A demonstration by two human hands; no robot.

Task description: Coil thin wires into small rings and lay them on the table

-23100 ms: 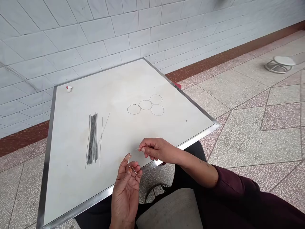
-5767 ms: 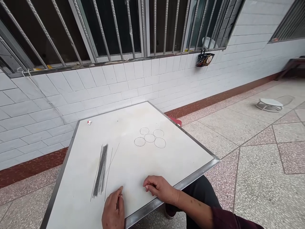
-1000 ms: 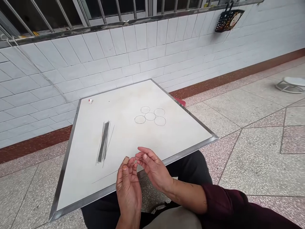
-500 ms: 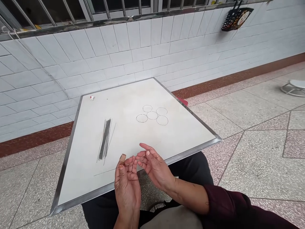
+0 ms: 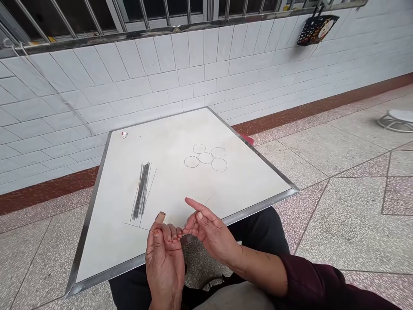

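Observation:
Both hands hold a thin wire above the table's near edge. My left hand (image 5: 165,254) pinches it between thumb and fingers; one wire end (image 5: 135,225) sticks out to the left. A tan wrap covers a fingertip of that hand. My right hand (image 5: 211,230) grips the wire with thumb and fingers, its index finger stretched out, and a short end points up and right. The fingertips of both hands nearly meet. Beyond them, several wire rings (image 5: 205,158) lie grouped on the white table (image 5: 174,133). A bundle of straight dark wires (image 5: 141,191) lies at the left.
A small red and white object (image 5: 124,134) sits at the table's far left corner. Behind the table stands a white tiled wall (image 5: 129,94) with a barred window above. A dark bag (image 5: 318,30) hangs at the upper right, and a white stool (image 5: 398,118) stands far right.
My left hand has moved a little left and down, its fingers more curled. The wire's left end has shifted left and up. A wire end now shows past my right hand.

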